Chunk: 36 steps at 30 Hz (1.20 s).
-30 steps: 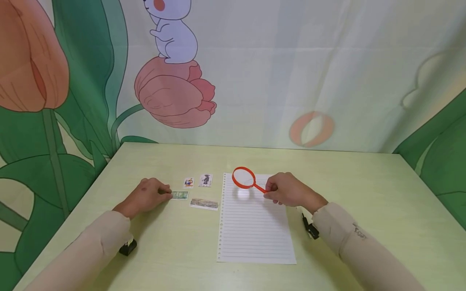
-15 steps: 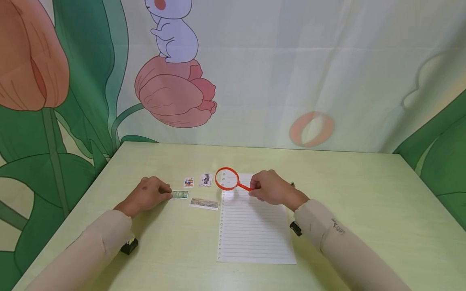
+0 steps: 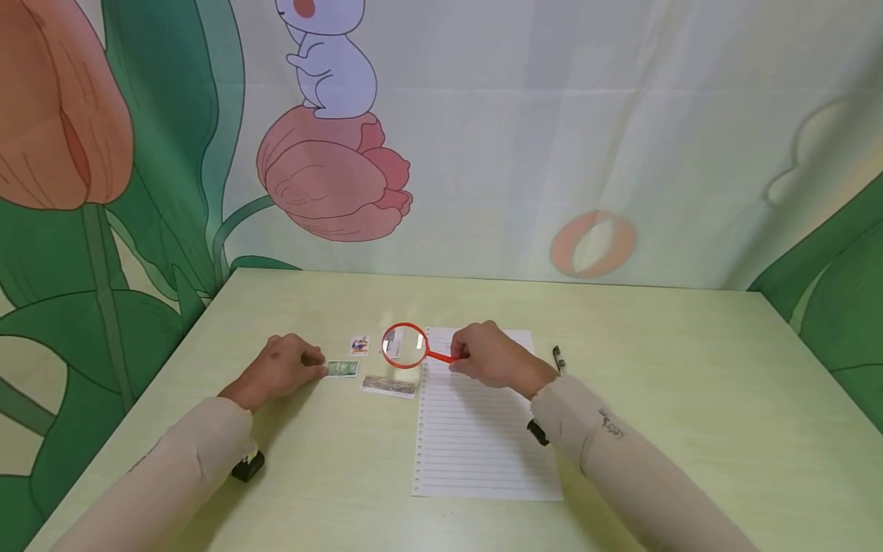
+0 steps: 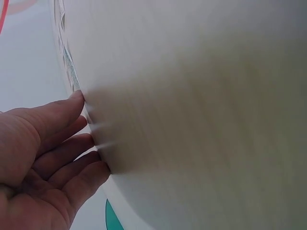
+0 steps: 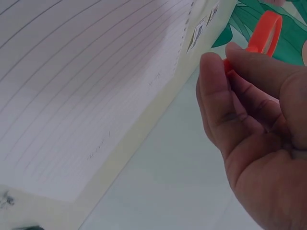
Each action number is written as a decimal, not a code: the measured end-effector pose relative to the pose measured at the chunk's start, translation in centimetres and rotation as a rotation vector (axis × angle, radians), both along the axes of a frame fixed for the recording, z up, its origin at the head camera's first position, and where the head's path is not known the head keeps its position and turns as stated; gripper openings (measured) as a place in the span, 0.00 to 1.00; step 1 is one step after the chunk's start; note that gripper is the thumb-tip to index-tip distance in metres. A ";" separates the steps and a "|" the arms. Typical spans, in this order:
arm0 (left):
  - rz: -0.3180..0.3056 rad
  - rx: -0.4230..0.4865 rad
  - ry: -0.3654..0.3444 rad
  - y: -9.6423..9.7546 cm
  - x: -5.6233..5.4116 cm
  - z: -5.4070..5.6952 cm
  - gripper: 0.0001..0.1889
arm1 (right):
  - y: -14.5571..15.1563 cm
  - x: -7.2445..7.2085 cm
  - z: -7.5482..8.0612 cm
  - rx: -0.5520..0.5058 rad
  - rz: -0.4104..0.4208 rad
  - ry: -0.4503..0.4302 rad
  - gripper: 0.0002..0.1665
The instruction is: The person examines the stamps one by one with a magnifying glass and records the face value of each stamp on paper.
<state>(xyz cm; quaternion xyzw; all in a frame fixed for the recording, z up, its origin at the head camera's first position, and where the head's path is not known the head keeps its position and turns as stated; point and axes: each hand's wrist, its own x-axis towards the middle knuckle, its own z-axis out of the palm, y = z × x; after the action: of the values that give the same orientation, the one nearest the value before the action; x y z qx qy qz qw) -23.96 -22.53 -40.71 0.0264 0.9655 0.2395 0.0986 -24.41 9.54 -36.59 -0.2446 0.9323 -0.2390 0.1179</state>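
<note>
In the head view, my right hand (image 3: pixel 493 354) pinches the handle of an orange-red magnifying glass (image 3: pixel 439 356). Its round lens overlaps a stamp with a dark figure (image 3: pixel 392 343); in the right wrist view, thumb and fingers close on the handle below the orange ring (image 5: pixel 263 31). My left hand (image 3: pixel 279 368) rests its fingertips on the table, the thumb right at the left edge of a green stamp (image 3: pixel 343 369). A small colourful stamp (image 3: pixel 359 346) lies behind the green one. A long brownish stamp (image 3: pixel 388 386) lies nearer me.
A lined sheet of paper (image 3: pixel 483 445) with punched holes lies under my right forearm. Part of a dark pen (image 3: pixel 558 359) shows to the right of the sheet, beside the sleeve. A printed curtain (image 3: pixel 483 153) hangs behind the table (image 3: pixel 331 491).
My right hand has moved left with the magnifying glass, carrying the lens from over the sheet to over the dark-figure stamp. My left hand stays at the green stamp.
</note>
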 end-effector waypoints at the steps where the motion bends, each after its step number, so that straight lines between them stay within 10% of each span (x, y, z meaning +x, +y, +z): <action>1: -0.002 0.000 0.002 0.0 0.0 0.0 0.14 | -0.2 0.0 0.0 -0.002 0.003 -0.002 0.07; 36: 0.003 0.018 -0.008 -0.1 -0.1 0.1 0.15 | -4.3 -0.1 -1.0 -0.049 0.095 0.003 0.06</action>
<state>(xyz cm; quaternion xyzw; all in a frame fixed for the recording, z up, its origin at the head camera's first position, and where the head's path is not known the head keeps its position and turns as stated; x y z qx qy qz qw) -24.05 -22.65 -40.64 0.0251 0.9630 0.2483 0.1016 -24.54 5.25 -37.64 -0.2916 0.9137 -0.2558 0.1217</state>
